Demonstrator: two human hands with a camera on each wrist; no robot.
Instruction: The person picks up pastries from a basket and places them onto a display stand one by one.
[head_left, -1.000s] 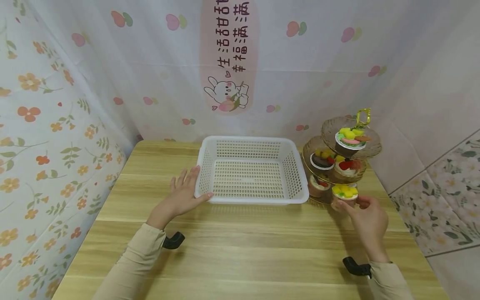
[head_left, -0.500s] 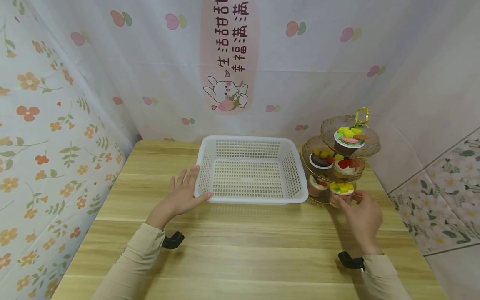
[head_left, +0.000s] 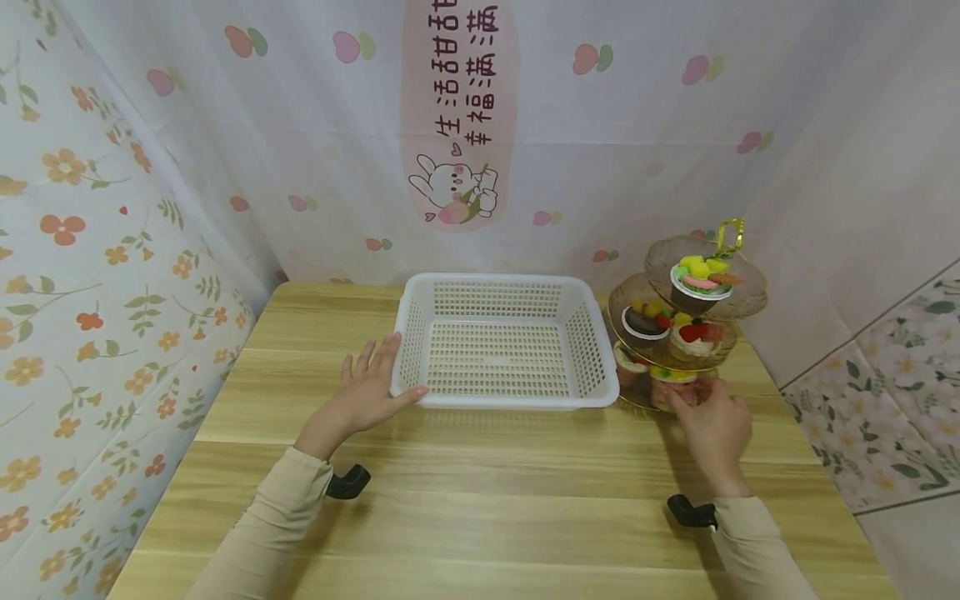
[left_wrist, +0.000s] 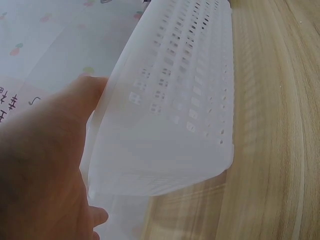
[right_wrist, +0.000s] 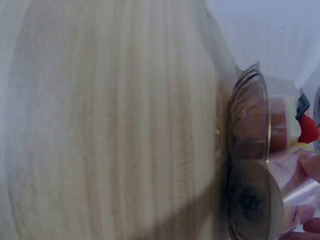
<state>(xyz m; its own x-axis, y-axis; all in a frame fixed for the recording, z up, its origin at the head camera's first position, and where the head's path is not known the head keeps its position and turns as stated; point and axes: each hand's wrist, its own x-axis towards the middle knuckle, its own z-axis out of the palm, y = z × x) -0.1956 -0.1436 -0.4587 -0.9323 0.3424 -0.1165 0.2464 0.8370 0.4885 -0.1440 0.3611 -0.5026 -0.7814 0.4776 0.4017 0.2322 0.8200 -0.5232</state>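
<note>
My left hand [head_left: 366, 383] rests on the left front corner of a white plastic basket [head_left: 506, 402], fingers spread along the side and thumb on the front rim. The basket holds nothing. At the right, my right hand [head_left: 716, 423] pinches a toy cupcake [head_left: 672, 375] with yellow topping at the lowest tier of a three-tier clear plastic cake stand [head_left: 750, 293]. The middle tier partly covers this cupcake from above. Beside it on the lowest tier sits another cupcake [right_wrist: 282, 125] with a red piece on top.
Two cupcakes, one chocolate-coloured [head_left: 645, 323] and one with strawberries [head_left: 693, 337], sit on the middle tier. A further cupcake [head_left: 699, 283] with colourful topping stands on the top tier, below a gold handle [head_left: 731, 237]. Patterned curtains [head_left: 300, 167] border the wooden table [head_left: 480, 517].
My right hand has moved left and inward with the yellow-topped cupcake, carrying it under the middle tier onto the lowest tier. My left hand stays on the basket.
</note>
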